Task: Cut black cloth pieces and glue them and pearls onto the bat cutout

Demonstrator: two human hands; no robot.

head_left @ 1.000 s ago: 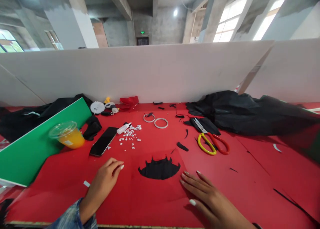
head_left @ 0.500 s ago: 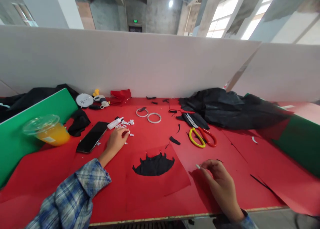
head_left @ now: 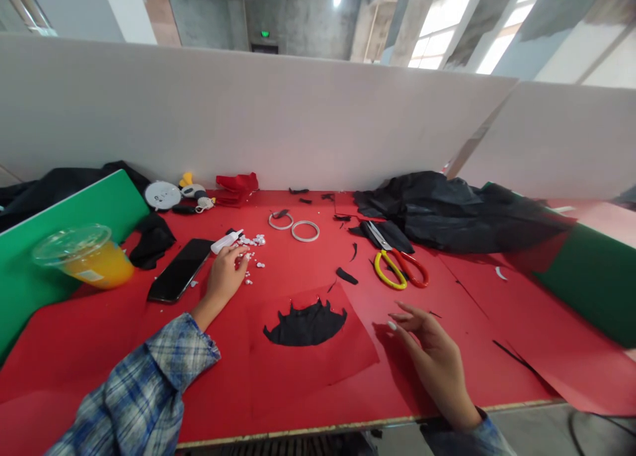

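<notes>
My left hand (head_left: pixel 226 272) hovers at the pile of small white pieces (head_left: pixel 257 240), thumb and forefinger parted with nothing visible between them. A small white glue bottle (head_left: pixel 226 241) lies just beyond its knuckles. Over the table's right half, my right hand (head_left: pixel 437 360) is open, fingers spread. A white spot shows at its thumb tip; whether it is a loose piece or the nail I cannot tell. Between both hands lies a red sheet (head_left: pixel 318 366) bearing a black half-oval cutout (head_left: pixel 305 327) with pointed strips along its upper edge.
Scissors (head_left: pixel 392 267) with yellow and red handles lie right of centre, near black scraps (head_left: pixel 346 276) and two white rings (head_left: pixel 305 230). A phone (head_left: pixel 181 270) and a cup of orange drink (head_left: pixel 99 267) stand left. Black fabric (head_left: pixel 447 211) is heaped behind, against a white partition (head_left: pixel 298 124).
My left hand has shifted slightly up and left, its pinch loosening. My right forefinger has lifted away from the thumb, and the fingers have spread. The view has tilted slightly.
</notes>
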